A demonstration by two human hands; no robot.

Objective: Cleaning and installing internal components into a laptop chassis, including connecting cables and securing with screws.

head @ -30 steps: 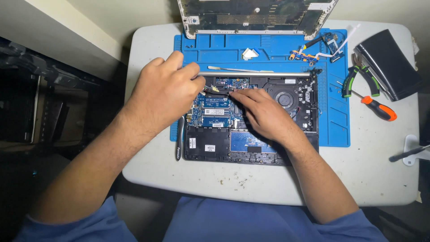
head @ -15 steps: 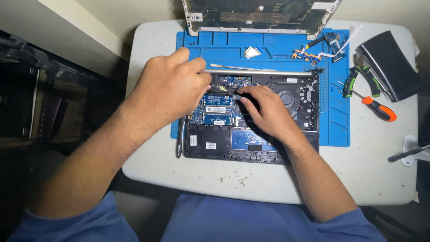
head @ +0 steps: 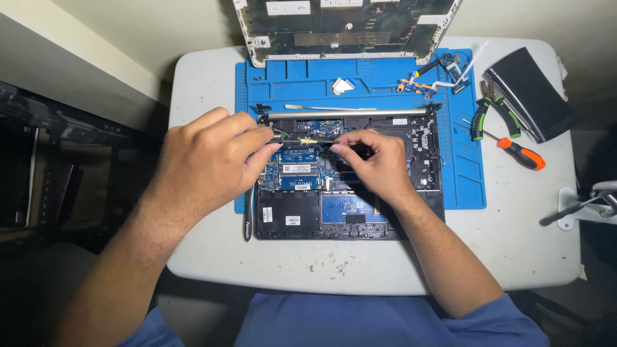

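Two hands, left hand (head: 209,160) and right hand (head: 376,164), are pinched over the opened laptop's (head: 347,173) motherboard; whatever is gripped is hidden by fingertips.

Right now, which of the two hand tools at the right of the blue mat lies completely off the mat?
The screwdriver with the orange handle: it lies wholly on the white table. The green-handled pliers rest across the blue mat edge.

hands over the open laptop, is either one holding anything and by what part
Both hands, left hand and right hand, pinch a thin dark strip across the laptop, one at each end. What the strip is cannot be told.
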